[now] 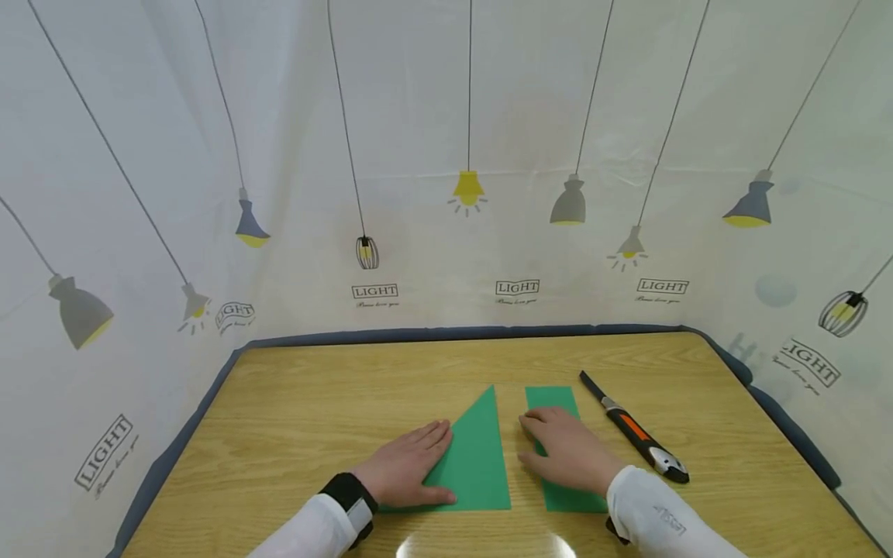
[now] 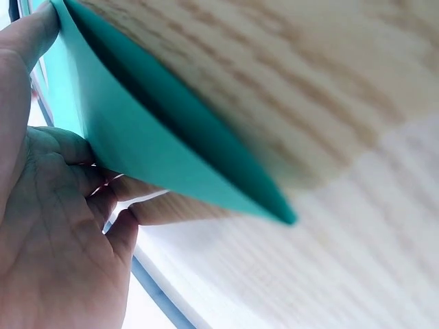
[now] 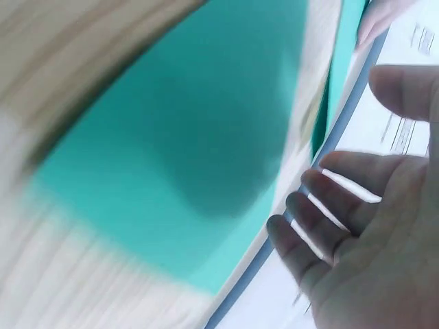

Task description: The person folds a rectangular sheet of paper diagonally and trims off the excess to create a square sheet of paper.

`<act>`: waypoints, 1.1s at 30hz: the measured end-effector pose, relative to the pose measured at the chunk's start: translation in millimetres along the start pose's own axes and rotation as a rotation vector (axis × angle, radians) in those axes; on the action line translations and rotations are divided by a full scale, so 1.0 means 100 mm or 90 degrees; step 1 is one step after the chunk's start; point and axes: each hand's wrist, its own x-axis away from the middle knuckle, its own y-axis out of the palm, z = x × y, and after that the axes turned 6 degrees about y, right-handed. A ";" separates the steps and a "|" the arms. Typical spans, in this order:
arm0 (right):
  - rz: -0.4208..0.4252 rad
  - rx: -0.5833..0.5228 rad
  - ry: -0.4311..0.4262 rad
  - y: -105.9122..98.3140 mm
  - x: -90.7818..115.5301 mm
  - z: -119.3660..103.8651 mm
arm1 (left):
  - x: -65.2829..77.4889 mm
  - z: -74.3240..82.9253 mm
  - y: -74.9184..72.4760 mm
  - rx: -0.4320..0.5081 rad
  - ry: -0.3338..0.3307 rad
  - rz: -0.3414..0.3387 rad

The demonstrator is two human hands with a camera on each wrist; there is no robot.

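Note:
A green sheet of paper folded into a triangle (image 1: pixel 477 465) lies on the table, its upper point away from me. My left hand (image 1: pixel 410 463) rests flat across its slanted side, thumb spread along the near edge. In the left wrist view the two layers of the folded paper (image 2: pixel 140 140) gape apart at one corner. Right of the triangle lies a separate green paper strip (image 1: pixel 549 397). Over this strip is my right hand (image 1: pixel 568 451), fingers slightly bent and holding nothing; it hides the strip's middle. The right wrist view shows that hand's fingers (image 3: pixel 346 205) spread above the paper.
A utility knife (image 1: pixel 635 430) with a black and orange handle lies to the right of the strip, its narrow end pointing away. The wooden table (image 1: pixel 314 395) has a dark blue border at the back and sides. White lamp-print cloth (image 1: pixel 418 116) hangs behind and around it.

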 end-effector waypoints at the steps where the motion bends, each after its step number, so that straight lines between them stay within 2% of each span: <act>1: 0.004 -0.002 0.004 0.02 -0.03 -0.06 | 0.00 0.00 0.00 0.001 0.000 0.000; 5: 0.003 -0.012 0.041 0.09 -0.14 -0.24 | -0.01 -0.01 0.01 -0.011 0.003 0.005; 11: 0.011 -0.019 0.068 0.17 -0.24 -0.37 | -0.02 0.00 0.00 -0.014 0.008 0.004; 15: 0.033 -0.071 0.084 0.19 -0.26 -0.43 | -0.01 0.01 0.00 -0.013 0.012 0.003; 17: 0.051 -0.128 0.106 0.20 -0.27 -0.46 | -0.01 0.01 0.00 -0.009 0.012 0.004; 20: 0.069 -0.268 0.149 0.20 -0.30 -0.48 | 0.00 0.00 0.00 -0.003 0.010 0.004; 24: 0.053 -0.430 0.186 0.20 -0.36 -0.50 | -0.01 -0.03 0.04 0.006 0.011 0.016; 29: 0.023 -0.512 0.187 0.22 -0.38 -0.55 | 0.00 -0.07 0.08 0.049 0.008 0.024; 33: 0.032 -0.575 0.181 0.20 -0.35 -0.60 | 0.01 -0.06 0.04 0.163 -0.023 0.047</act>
